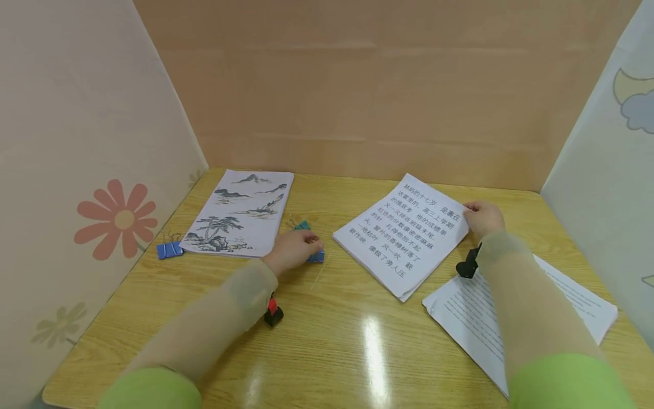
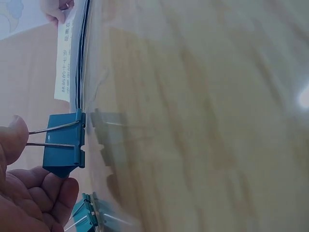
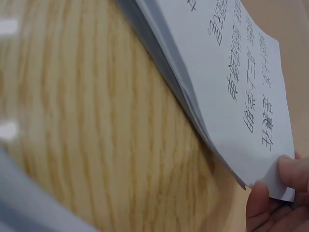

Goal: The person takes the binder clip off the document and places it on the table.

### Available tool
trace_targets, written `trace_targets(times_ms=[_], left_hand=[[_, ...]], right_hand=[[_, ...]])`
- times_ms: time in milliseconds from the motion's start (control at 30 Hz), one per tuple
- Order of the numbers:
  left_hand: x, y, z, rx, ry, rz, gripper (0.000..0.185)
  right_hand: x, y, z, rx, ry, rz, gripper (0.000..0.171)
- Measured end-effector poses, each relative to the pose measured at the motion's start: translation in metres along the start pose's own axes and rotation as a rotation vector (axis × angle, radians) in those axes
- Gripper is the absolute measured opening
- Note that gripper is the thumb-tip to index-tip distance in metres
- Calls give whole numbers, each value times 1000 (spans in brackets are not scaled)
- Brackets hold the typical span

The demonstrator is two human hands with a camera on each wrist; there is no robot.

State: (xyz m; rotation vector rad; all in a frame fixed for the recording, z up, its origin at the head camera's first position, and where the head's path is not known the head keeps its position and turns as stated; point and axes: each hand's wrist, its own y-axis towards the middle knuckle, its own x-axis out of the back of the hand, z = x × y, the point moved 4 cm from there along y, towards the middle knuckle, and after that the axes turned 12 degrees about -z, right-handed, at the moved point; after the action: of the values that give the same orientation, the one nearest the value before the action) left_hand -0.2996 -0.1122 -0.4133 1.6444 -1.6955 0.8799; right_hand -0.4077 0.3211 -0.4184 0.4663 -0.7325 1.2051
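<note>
My left hand [image 1: 305, 247] lies on the wooden table [image 1: 327, 346] with its fingers curled round a teal binder clip [image 1: 317, 257]. In the left wrist view the thumb [image 2: 11, 138] presses the wire handles of this clip [image 2: 63, 146] and the fingers curl under it. A second teal clip [image 2: 86, 215] lies just beside it, seen behind the hand [image 1: 302, 225] in the head view. My right hand [image 1: 474, 213] pinches the far right corner of a paper stack printed with Chinese text [image 1: 406, 234]. The right wrist view shows the fingertips [image 3: 273, 193] gripping that corner of the stack [image 3: 231, 82], slightly lifted.
A stack of sheets with an ink landscape painting [image 1: 240, 213] lies at the back left, with a blue binder clip [image 1: 170, 249] beside its near left corner. Another printed stack [image 1: 470, 318] lies under my right forearm. Panel walls enclose the table on three sides.
</note>
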Motion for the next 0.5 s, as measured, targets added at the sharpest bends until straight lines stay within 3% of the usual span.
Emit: trace_targets(times_ms=[500], left_hand=[[-5, 4, 4, 39, -55, 66, 56]], right_hand=[[3, -12, 6, -58, -31, 52, 46]])
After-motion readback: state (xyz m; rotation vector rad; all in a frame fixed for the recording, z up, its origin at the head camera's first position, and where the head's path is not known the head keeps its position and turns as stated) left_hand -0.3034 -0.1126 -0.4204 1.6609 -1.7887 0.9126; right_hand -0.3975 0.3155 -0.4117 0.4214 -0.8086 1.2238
